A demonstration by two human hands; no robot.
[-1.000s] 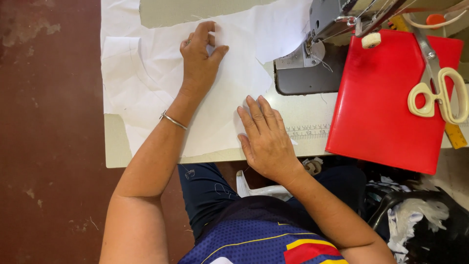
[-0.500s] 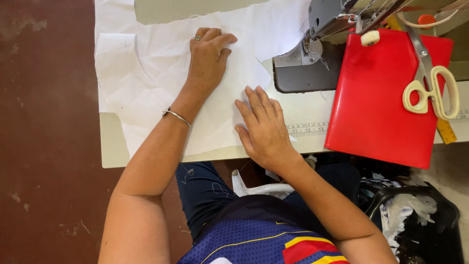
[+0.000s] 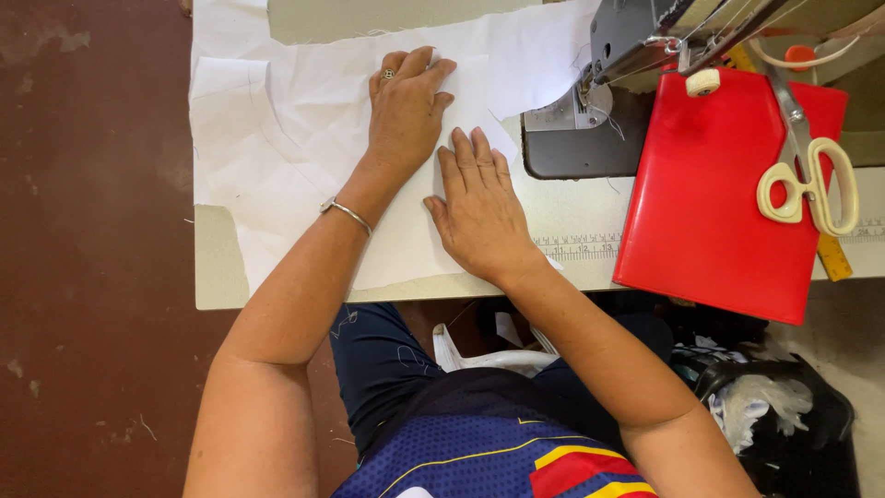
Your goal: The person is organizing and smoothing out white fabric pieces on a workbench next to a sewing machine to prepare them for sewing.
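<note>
While under flat palms, white fabric (image 3: 295, 138).

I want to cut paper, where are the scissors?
In the head view, the scissors lie on the right, on top of the red folder, beside the sewing machine and away from both hands.

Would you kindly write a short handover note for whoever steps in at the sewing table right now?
Left hand: flat, palm down on the white fabric, fingers spread, holding nothing.
Right hand: flat on the same fabric, just beside the left, nearer the table edge.
Fabric: spread over the table, one end reaching under the sewing machine at the needle.
To the right: red folder with cream-handled scissors lying on it.
Done: fabric laid out, pressed flat and fed to the needle area.
Left: whether any seam is sewn cannot be told from this view.
</note>
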